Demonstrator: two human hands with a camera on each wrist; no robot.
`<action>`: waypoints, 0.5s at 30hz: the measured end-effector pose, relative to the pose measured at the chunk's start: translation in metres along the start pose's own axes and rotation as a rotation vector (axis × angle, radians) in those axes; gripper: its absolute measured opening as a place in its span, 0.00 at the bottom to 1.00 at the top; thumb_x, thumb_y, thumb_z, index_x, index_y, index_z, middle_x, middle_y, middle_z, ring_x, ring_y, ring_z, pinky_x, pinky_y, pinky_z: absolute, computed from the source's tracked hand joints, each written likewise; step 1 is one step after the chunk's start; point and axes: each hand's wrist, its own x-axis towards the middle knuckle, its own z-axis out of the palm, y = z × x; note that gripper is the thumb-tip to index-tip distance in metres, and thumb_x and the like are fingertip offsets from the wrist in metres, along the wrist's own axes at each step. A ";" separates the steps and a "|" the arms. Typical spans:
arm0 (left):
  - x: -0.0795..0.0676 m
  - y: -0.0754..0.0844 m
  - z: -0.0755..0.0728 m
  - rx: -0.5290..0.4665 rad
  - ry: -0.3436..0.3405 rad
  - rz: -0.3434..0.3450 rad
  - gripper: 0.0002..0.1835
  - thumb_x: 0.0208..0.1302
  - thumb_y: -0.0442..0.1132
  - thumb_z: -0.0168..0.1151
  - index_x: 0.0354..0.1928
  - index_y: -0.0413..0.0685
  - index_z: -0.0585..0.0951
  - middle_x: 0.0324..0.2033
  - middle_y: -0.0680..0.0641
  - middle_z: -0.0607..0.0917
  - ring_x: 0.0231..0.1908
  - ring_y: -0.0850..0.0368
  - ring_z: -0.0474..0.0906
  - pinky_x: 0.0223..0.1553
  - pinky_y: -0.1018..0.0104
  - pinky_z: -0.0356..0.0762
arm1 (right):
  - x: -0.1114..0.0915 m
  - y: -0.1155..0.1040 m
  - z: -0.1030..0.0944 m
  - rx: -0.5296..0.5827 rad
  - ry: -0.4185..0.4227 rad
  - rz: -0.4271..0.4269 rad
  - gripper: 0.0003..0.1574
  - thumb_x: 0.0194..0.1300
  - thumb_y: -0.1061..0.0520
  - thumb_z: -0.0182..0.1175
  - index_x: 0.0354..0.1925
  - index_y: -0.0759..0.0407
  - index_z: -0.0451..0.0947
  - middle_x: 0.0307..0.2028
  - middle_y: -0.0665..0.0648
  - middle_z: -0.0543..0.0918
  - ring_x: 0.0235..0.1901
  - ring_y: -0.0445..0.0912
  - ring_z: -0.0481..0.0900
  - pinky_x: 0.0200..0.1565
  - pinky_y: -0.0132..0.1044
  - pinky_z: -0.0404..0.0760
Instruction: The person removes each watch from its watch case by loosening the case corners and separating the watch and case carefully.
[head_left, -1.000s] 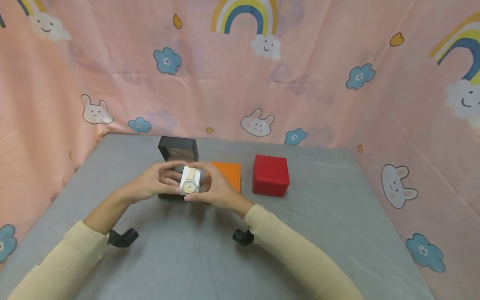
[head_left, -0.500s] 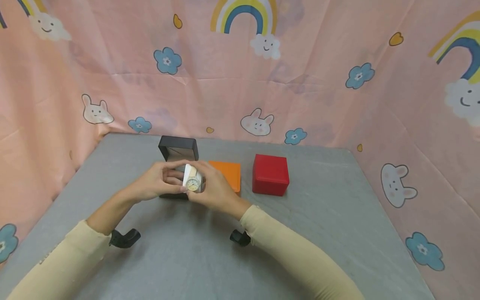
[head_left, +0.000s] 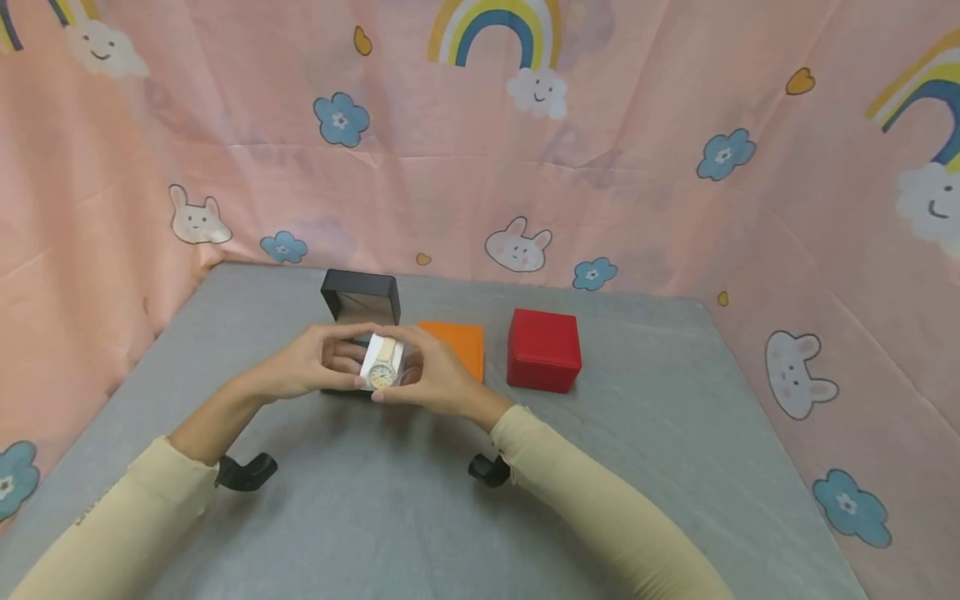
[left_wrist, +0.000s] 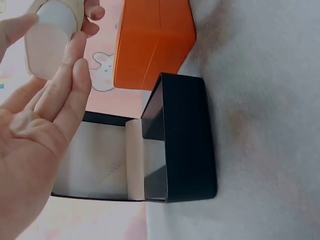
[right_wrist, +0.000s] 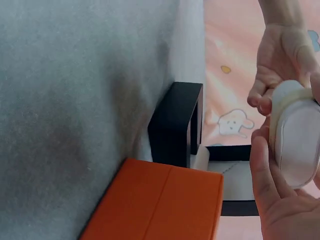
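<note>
A wristwatch (head_left: 382,368) with a cream strap and pale round dial is wrapped round a white cushion (right_wrist: 300,145). Both hands hold it above the table, dial towards the head camera. My left hand (head_left: 315,367) pinches it from the left between thumb and fingers. From the right, my right hand (head_left: 442,375) grips it with thumb below and fingers above. Just behind the hands stands a black watch box (head_left: 362,296) with its lid up; its pale lining (left_wrist: 95,155) shows in the left wrist view. The hands hide part of this box in the head view.
An orange box (head_left: 459,346) stands to the right of the black box, partly behind my right hand. Farther right is a closed red box (head_left: 543,350). Grey cloth (head_left: 637,433) covers the table, and a pink printed curtain (head_left: 420,192) surrounds it.
The watch shifted slightly right and turned, then came back left. My right hand's fingers closed in around it half a second ago and now sit wider apart. The boxes stayed put.
</note>
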 end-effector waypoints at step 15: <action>-0.004 0.001 0.005 -0.023 0.001 -0.013 0.40 0.61 0.27 0.69 0.73 0.39 0.61 0.53 0.43 0.82 0.45 0.54 0.87 0.44 0.63 0.86 | -0.007 0.003 -0.002 0.083 -0.031 -0.004 0.50 0.52 0.60 0.78 0.71 0.49 0.68 0.59 0.57 0.77 0.33 0.44 0.83 0.38 0.32 0.84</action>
